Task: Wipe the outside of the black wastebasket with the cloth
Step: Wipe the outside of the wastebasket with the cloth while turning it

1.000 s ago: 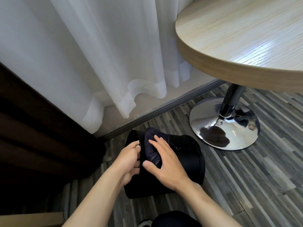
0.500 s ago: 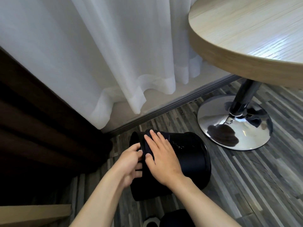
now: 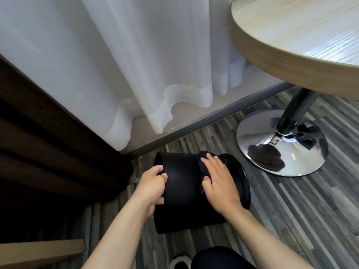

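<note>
The black wastebasket [image 3: 182, 191] lies on its side on the gray striped floor [image 3: 291, 220]. Its wide rim points to the right and its smaller end points to the left. It sits near the bottom middle of the view, just in front of the person's knee [image 3: 219, 258].

A dark cloth [image 3: 203, 167] is draped over the top of the bin's round side. The right hand [image 3: 219, 181] lies flat on the cloth with its fingers stretched out and close together. It presses the cloth down on the bin and does not curl around anything.

The left hand [image 3: 153, 186] is at the small end of the bin. Its fingers are bent around the edge there, and the thumb rests on the bin's outer side. It has a grip on the bin.

A white curtain [image 3: 136, 65] hangs down behind the bin and ends just above a gray strip along the wall. On the left is a dark brown curtain [image 3: 48, 142] with thick folds. A round wooden table [image 3: 301, 35] is up on the right. Its dark pole stands on a shiny silver base [image 3: 272, 144] on the floor, near the bin but not touching it. A flat piece of cardboard [image 3: 38, 251] shows in the bottom left corner. A white shoe [image 3: 179, 262] peeks in at the bottom edge.
</note>
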